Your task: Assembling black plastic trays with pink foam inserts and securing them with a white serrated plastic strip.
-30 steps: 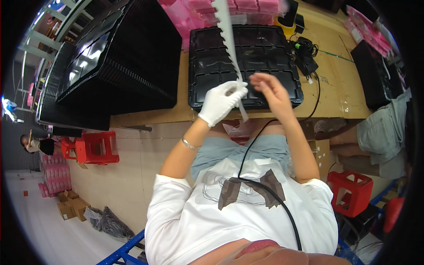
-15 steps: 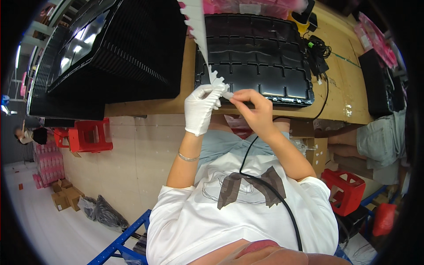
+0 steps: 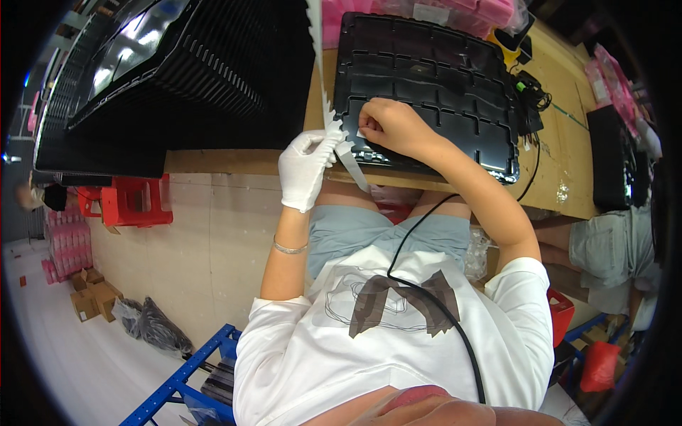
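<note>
My left hand [image 3: 303, 174], in a white glove, is closed on a long white strip [image 3: 351, 166] with a toothed edge. The strip runs up past the top of the picture, and a smooth tail hangs below the fingers. Bare and curled, my right hand [image 3: 398, 128] is over the near left part of a black plastic tray [image 3: 433, 85] divided into several shallow compartments. A small white piece [image 3: 361, 133] shows at its fingertips, pinched there as far as I can see. The fingers hide most of that piece.
A tall stack of black trays [image 3: 213, 78] rises on the left of the table [image 3: 561, 167]. Pink bags [image 3: 469, 14] lie behind the tray. Cables and a black adapter [image 3: 522, 106] sit to its right. Another person's legs [image 3: 554, 241] are at the right, with red stools [image 3: 136, 202] at left.
My right hand has moved away from the strip, up and over the tray, with a small white piece. A smooth strip tail now hangs below my left hand, which has shifted slightly left.
</note>
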The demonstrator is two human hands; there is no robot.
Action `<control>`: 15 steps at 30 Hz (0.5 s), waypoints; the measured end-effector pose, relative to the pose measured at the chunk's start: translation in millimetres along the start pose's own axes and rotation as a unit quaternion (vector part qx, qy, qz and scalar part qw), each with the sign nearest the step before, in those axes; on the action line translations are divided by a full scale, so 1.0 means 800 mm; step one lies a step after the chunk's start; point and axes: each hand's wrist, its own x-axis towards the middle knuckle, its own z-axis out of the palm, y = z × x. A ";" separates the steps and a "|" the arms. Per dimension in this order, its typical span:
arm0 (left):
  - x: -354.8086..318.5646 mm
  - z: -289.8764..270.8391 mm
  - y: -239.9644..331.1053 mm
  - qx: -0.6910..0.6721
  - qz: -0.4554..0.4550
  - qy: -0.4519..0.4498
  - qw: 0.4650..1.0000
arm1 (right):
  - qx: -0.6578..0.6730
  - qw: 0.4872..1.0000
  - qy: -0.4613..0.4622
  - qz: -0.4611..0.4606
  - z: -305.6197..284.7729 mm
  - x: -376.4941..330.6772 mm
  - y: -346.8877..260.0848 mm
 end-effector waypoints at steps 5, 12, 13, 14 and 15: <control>0.011 0.001 -0.005 -0.032 0.018 -0.026 0.999 | -0.065 0.997 0.025 0.041 0.010 0.005 -0.010; 0.021 0.001 -0.006 -0.024 0.031 -0.045 0.998 | -0.113 0.985 0.055 0.114 0.014 0.001 -0.016; 0.022 0.001 -0.006 -0.024 0.031 -0.045 0.998 | -0.114 0.985 0.055 0.114 0.014 0.001 -0.016; 0.021 0.002 -0.006 -0.026 0.028 -0.045 0.998 | -0.112 0.985 0.054 0.116 0.015 0.001 -0.017; 0.021 0.002 -0.006 -0.028 0.026 -0.045 0.998 | -0.110 0.985 0.053 0.118 0.015 0.001 -0.017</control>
